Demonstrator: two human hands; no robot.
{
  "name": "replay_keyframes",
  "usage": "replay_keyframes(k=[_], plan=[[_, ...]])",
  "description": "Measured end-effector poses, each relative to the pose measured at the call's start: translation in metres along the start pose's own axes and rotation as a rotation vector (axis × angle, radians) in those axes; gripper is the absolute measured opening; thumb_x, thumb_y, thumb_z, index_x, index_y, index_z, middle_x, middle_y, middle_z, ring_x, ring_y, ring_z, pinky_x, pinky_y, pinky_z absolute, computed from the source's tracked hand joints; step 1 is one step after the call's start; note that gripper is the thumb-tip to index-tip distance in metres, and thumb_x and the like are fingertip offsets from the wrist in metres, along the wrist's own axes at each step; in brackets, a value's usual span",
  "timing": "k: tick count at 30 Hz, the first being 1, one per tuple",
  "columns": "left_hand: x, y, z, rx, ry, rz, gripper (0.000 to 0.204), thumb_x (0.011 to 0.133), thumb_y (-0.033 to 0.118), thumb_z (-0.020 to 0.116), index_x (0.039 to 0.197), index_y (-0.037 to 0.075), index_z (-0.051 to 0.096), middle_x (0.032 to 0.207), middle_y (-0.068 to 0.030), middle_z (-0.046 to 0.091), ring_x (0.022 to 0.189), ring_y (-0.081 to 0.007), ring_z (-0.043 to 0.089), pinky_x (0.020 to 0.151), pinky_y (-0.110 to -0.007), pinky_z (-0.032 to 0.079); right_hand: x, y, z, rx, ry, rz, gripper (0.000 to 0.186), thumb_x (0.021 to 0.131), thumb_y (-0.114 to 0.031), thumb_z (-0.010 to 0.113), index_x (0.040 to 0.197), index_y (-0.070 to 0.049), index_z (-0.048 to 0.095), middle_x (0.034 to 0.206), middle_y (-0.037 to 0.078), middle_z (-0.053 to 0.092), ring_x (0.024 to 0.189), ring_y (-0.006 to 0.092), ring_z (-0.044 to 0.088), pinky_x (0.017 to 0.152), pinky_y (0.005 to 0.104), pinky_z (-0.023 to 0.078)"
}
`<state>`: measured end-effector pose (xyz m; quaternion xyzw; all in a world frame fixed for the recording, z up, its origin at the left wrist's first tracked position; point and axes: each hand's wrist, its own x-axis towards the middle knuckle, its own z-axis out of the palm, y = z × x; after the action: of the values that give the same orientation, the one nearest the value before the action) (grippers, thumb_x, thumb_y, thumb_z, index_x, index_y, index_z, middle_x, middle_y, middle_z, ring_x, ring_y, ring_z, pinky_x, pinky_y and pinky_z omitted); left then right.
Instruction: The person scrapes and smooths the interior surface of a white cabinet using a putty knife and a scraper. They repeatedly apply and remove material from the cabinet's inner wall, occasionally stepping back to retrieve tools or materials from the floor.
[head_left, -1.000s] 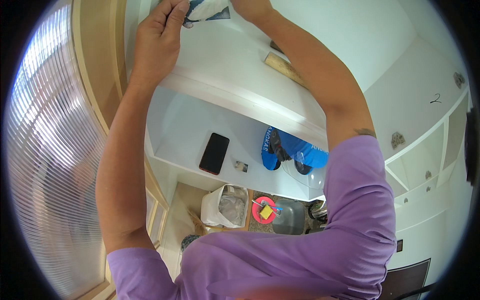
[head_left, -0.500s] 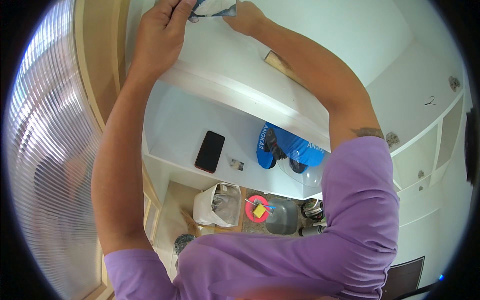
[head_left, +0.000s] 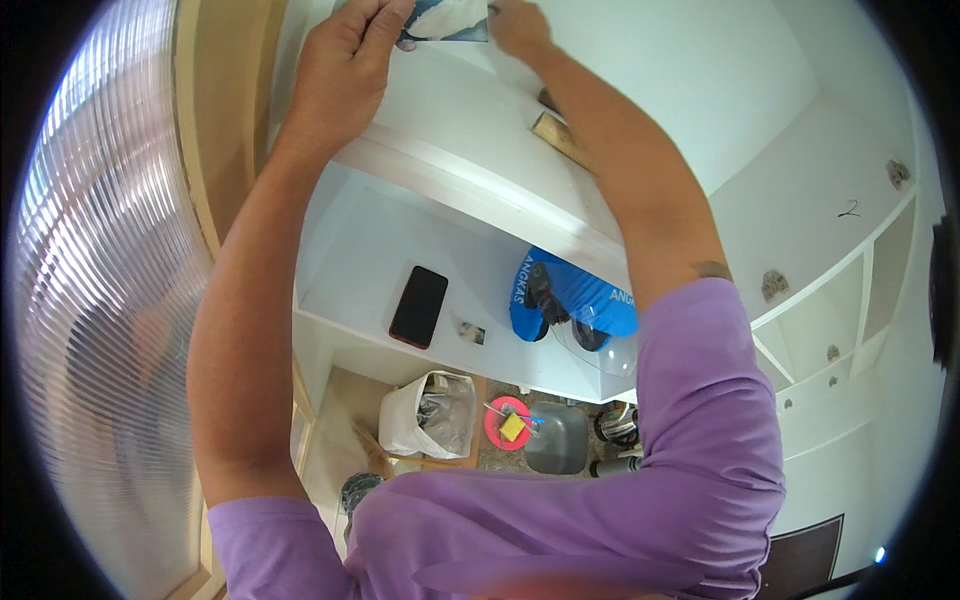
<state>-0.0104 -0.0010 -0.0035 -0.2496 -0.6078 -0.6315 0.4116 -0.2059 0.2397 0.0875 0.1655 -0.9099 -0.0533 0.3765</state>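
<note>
At the upper edge my left hand (head_left: 345, 75) is closed on a flat, blue-grey plate (head_left: 455, 28) smeared with white paste. Its far part is cut off by the frame. My right hand (head_left: 520, 30) is curled beside the plate's right edge, with a narrow gap between. A small dark bit shows at its fingers, but what it holds is slightly blurred and cut off. A wooden handle or stick (head_left: 562, 138) lies on the white upper surface (head_left: 450, 150), partly behind my right forearm.
Below, a white shelf (head_left: 350, 235) bears a black phone (head_left: 419, 307), a small card-like piece (head_left: 471, 333) and a blue helmet (head_left: 575, 290) with a clear visor. On the floor are a white sack (head_left: 402, 420), a pink basin (head_left: 498, 440) and a grey tub (head_left: 556, 452). Ribbed glass (head_left: 110, 350) stands left.
Both hands and the plate have shifted slightly right in the picture. My right hand has moved away from the plate's edge, opening a gap. More of the wooden handle shows.
</note>
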Motion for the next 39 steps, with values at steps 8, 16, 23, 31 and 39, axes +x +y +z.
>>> replay_keyframes(k=[8, 16, 23, 31, 39], plan=[[0.001, 0.014, 0.001, -0.067, -0.086, -0.028, 0.022, 0.11, 0.017, 0.05, 0.096, 0.004, 0.061, 0.08, 0.0029, 0.053, 0.077, -0.0079, 0.047, 0.072, -0.025, 0.043, 0.005, 0.014, -0.006, 0.042, 0.019, 0.023, 0.035, 0.1, -0.031, 0.052, 0.1, -0.002, 0.072, 0.109, 0.023, 0.073, 0.104, 0.0414, 0.069, 0.092, 0.0501, 0.055], [0.001, 0.0, 0.003, -0.039, -0.024, 0.01, 0.033, 0.108, 0.035, 0.057, 0.113, 0.006, 0.071, 0.079, 0.006, 0.05, 0.073, -0.0049, 0.042, 0.063, -0.022, 0.037, 0.025, 0.005, -0.007, -0.024, -0.104, -0.081, 0.032, 0.1, -0.029, 0.052, 0.107, -0.005, 0.071, 0.109, 0.02, 0.074, 0.103, 0.0415, 0.069, 0.094, 0.0501, 0.054], [0.009, -0.001, -0.003, -0.148, -0.081, 0.136, 0.021, 0.108, 0.015, 0.051, 0.099, 0.002, 0.065, 0.082, 0.0006, 0.061, 0.077, -0.0095, 0.053, 0.073, -0.027, 0.046, 0.012, -0.008, 0.005, 0.069, -0.081, -0.074, 0.032, 0.099, -0.03, 0.053, 0.098, -0.005, 0.074, 0.105, 0.021, 0.074, 0.101, 0.0416, 0.068, 0.093, 0.0496, 0.053], [0.001, 0.011, -0.005, 0.075, -0.049, 0.007, 0.033, 0.109, 0.034, 0.054, 0.111, 0.005, 0.069, 0.076, 0.0044, 0.046, 0.073, -0.0073, 0.04, 0.065, -0.024, 0.037, -0.02, -0.005, -0.091, 0.362, -0.132, 0.021, 0.032, 0.099, -0.028, 0.059, 0.097, -0.001, 0.075, 0.09, 0.017, 0.075, 0.079, 0.0273, 0.072, 0.076, 0.0406, 0.057], [0.001, 0.024, 0.0, 0.072, -0.149, -0.147, 0.03, 0.109, 0.033, 0.051, 0.111, 0.009, 0.069, 0.084, -0.0019, 0.064, 0.08, -0.0116, 0.054, 0.075, -0.028, 0.045, -0.133, -0.023, -0.19, 0.477, 0.32, -0.085, 0.023, 0.1, -0.021, 0.063, 0.111, -0.003, 0.074, 0.092, 0.014, 0.075, 0.08, 0.0267, 0.071, 0.074, 0.0385, 0.057]])
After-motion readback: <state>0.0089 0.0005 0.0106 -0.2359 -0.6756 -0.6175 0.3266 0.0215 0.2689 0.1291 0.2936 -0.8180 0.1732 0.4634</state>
